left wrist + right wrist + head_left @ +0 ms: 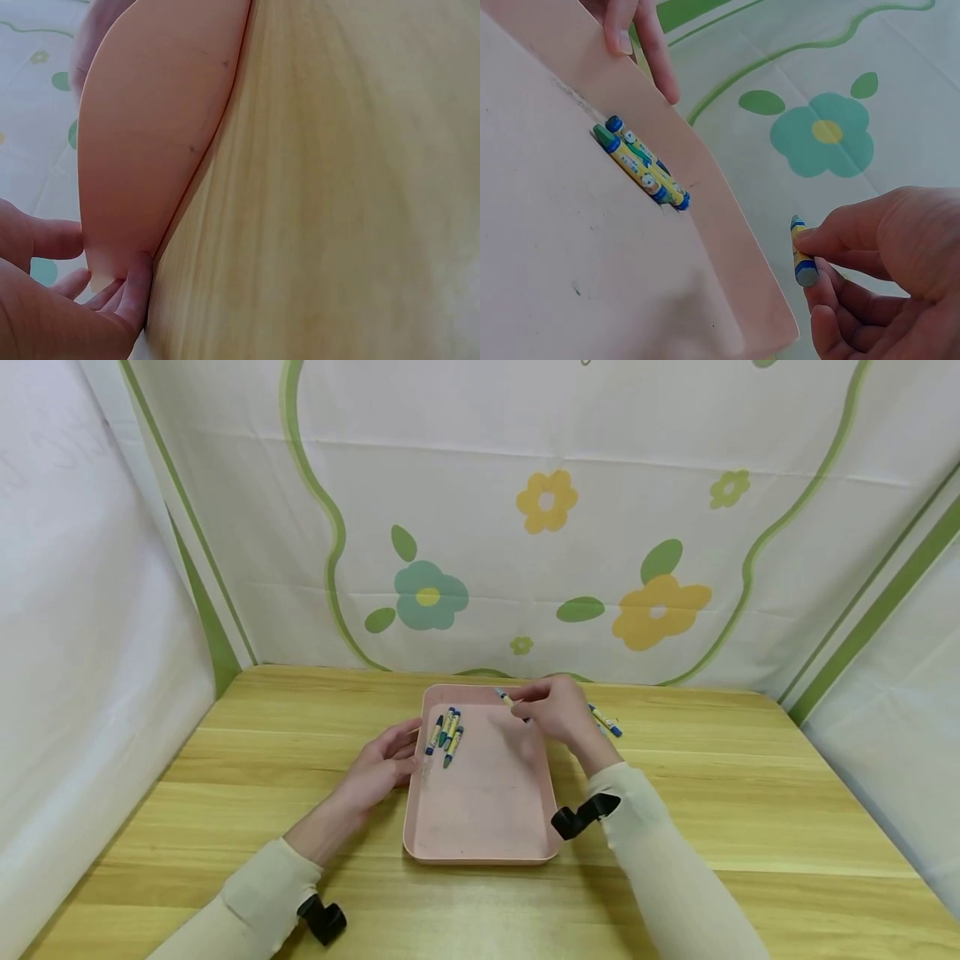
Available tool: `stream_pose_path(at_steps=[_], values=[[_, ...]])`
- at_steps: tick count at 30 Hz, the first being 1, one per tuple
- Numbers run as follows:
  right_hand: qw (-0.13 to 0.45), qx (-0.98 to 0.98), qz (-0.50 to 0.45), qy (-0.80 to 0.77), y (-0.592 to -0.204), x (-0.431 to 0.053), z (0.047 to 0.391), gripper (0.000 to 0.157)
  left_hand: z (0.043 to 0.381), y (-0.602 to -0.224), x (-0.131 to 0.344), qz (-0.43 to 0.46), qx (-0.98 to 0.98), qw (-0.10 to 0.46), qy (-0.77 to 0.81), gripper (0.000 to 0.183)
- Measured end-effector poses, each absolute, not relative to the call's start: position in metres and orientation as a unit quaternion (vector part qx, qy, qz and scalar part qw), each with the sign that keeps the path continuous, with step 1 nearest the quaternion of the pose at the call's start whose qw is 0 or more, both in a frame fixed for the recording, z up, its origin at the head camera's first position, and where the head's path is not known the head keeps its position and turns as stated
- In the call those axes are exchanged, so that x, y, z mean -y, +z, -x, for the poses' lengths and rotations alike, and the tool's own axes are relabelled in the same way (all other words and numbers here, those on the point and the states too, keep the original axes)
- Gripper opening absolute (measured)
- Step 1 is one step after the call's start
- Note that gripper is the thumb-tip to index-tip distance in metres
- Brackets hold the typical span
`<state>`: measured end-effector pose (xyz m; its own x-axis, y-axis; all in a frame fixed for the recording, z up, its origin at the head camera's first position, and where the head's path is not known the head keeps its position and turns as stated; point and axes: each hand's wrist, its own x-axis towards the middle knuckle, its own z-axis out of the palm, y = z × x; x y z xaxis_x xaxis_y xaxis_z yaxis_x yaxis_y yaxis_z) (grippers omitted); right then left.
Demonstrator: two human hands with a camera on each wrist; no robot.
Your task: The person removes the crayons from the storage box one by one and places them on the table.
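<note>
My left hand (pixel 384 758) holds the left wall of a shallow pink tray (pixel 480 827). In the left wrist view, its fingers (pixel 135 292) lie against the outside of that wall, near the rim. My right hand (pixel 558 710) is above the tray's far right corner. Between thumb and fingers it pinches a crayon (pixel 804 262) with a yellow wrapper, blue bands and a pale blue tip. Several green and blue-toned crayons (pixel 453 747) lie together inside the tray, by its left wall.
A few more crayons (pixel 606 722) lie on the wooden table (pixel 712 793), right of the tray and partly behind my right hand. A white cloth (pixel 465 510) with printed flowers hangs at the table's back edge, and white cloth also flanks both sides.
</note>
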<state>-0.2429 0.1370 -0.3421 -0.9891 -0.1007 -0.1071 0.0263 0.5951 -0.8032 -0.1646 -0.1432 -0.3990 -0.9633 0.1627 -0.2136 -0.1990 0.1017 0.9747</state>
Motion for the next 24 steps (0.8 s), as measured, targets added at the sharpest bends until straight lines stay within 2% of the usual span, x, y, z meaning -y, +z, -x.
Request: stream_pose_path(at_steps=[24], values=[[0.018, -0.891, 0.011, -0.453, -0.354, -0.194, 0.246, 0.027, 0.164, -0.397, 0.142, 0.02, -0.729, 0.139, 0.67, 0.065]])
